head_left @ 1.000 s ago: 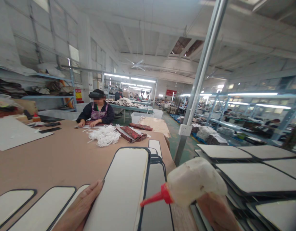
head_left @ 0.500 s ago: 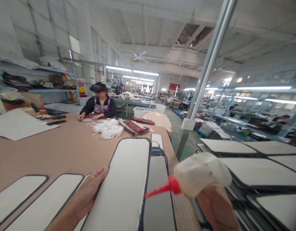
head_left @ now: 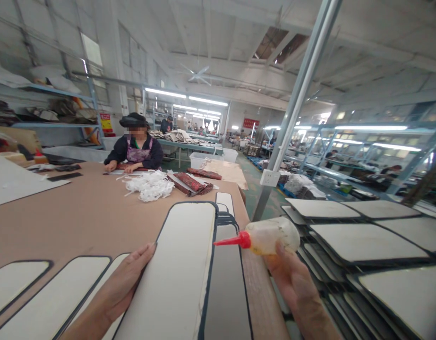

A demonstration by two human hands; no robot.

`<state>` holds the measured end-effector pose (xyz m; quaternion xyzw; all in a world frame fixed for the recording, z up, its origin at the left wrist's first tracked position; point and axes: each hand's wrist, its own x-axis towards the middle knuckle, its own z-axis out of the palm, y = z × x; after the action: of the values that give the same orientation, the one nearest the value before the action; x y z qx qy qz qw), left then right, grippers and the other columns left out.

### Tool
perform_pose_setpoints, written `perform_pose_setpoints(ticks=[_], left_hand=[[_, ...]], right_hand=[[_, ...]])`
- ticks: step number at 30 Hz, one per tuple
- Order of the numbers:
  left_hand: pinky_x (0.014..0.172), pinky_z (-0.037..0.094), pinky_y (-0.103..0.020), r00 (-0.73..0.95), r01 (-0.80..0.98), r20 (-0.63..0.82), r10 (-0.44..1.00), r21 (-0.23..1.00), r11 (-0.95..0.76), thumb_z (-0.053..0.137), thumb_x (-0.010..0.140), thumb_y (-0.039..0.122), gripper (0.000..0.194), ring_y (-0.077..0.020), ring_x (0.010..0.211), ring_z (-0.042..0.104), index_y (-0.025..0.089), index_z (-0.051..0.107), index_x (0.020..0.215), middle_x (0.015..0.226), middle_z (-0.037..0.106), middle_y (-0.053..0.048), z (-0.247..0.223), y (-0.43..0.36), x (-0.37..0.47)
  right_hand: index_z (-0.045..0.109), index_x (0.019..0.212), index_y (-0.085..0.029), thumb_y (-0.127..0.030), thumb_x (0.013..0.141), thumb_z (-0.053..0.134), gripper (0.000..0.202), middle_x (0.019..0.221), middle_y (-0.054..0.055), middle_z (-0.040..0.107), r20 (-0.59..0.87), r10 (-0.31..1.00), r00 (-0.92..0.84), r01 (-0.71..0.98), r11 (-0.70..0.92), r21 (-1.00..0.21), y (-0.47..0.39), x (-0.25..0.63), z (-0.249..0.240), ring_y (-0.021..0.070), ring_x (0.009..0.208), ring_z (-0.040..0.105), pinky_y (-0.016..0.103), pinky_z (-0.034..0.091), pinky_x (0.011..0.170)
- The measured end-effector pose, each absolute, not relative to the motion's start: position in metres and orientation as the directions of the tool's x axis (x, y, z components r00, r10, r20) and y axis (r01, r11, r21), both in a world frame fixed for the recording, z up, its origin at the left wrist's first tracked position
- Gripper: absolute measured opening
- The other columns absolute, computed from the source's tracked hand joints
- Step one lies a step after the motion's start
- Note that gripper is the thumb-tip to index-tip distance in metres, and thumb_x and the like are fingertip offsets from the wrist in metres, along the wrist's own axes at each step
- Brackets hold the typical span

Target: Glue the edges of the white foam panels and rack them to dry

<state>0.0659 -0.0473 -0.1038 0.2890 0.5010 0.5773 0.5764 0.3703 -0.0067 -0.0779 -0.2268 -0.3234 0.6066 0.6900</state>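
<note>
My left hand (head_left: 131, 269) grips the left edge of a long white panel (head_left: 178, 264) with rounded corners and a dark border. The panel is raised over a stack of similar panels (head_left: 226, 278). In my right hand (head_left: 288, 271) is a translucent glue bottle (head_left: 274, 233) with a red nozzle, lying nearly level. Its tip points left and is close to the panel's right edge; whether they touch I cannot tell. A yellowish line runs along that edge. More white panels (head_left: 69, 288) lie on the brown table at the left.
Across the brown table (head_left: 107, 212) a co-worker (head_left: 136, 146) handles patterned fabric. White strips (head_left: 149, 186) and folded red-brown pieces (head_left: 192, 182) lie nearby. A metal post (head_left: 292, 113) stands beyond the table's right edge. Stacked panels (head_left: 373, 238) fill the right side.
The bottle in my right hand has moved farther away and turned more level, its nozzle rising along the panel's right edge. My left hand keeps its grip. The view has shifted slightly right.
</note>
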Motion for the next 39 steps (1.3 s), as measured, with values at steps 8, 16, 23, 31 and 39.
perform_pose_setpoints(ticks=[8,16,23,31,39], left_hand=[[0.066,0.057,-0.028,-0.166,-0.285,-0.258,0.952,0.936,0.204,0.075,0.074,0.026,0.024,-0.023,0.074,0.072,0.018,0.066,0.094,0.083,0.077,-0.006,-0.115,-0.039,0.061],[0.062,0.055,-0.024,-0.132,-0.335,-0.262,0.956,0.919,0.206,0.077,0.071,0.03,0.024,-0.0191,0.067,0.071,0.017,0.067,0.088,0.078,0.077,-0.003,-0.113,-0.035,0.066],[0.061,0.055,-0.024,-0.082,-0.395,-0.243,0.967,0.899,0.192,0.08,0.066,0.032,0.028,-0.0187,0.066,0.07,0.018,0.068,0.087,0.08,0.077,-0.002,-0.107,-0.036,0.064],[0.058,0.055,-0.022,-0.103,-0.423,-0.247,0.964,0.887,0.182,0.084,0.06,0.029,0.031,-0.0177,0.065,0.07,0.019,0.066,0.084,0.077,0.077,-0.002,-0.096,-0.035,0.067],[0.06,0.056,-0.023,-0.088,-0.425,-0.248,0.965,0.885,0.189,0.085,0.058,0.033,0.037,-0.0188,0.067,0.071,0.019,0.067,0.088,0.077,0.077,-0.002,-0.09,-0.039,0.07]], right_hand=[[0.068,0.106,-0.024,-0.023,0.066,0.079,0.041,0.1,0.005,0.075,0.478,0.877,-0.041,-0.536,0.385,-0.752,0.001,0.377,-0.026,0.0264,0.098,0.068,0.042,0.053,0.092],[0.059,0.122,-0.033,-0.02,0.057,0.083,0.07,0.121,0.002,0.065,0.662,0.708,-0.246,-0.101,0.66,-0.744,-0.01,0.38,0.058,0.0271,0.107,0.062,0.041,0.054,0.09],[0.061,0.116,-0.037,-0.028,0.061,0.084,0.06,0.114,0.0,0.069,0.664,0.714,-0.22,-0.221,0.627,-0.747,-0.005,0.375,0.047,0.0267,0.103,0.064,0.04,0.055,0.087],[0.066,0.111,-0.028,-0.027,0.068,0.081,0.046,0.107,0.004,0.073,0.586,0.803,-0.106,-0.354,0.52,-0.777,0.015,0.383,-0.002,0.0275,0.107,0.064,0.043,0.051,0.095],[0.063,0.115,-0.028,-0.029,0.072,0.076,0.045,0.115,0.005,0.071,0.535,0.843,-0.053,-0.398,0.473,-0.786,0.028,0.388,-0.017,0.0292,0.105,0.066,0.049,0.052,0.094]])
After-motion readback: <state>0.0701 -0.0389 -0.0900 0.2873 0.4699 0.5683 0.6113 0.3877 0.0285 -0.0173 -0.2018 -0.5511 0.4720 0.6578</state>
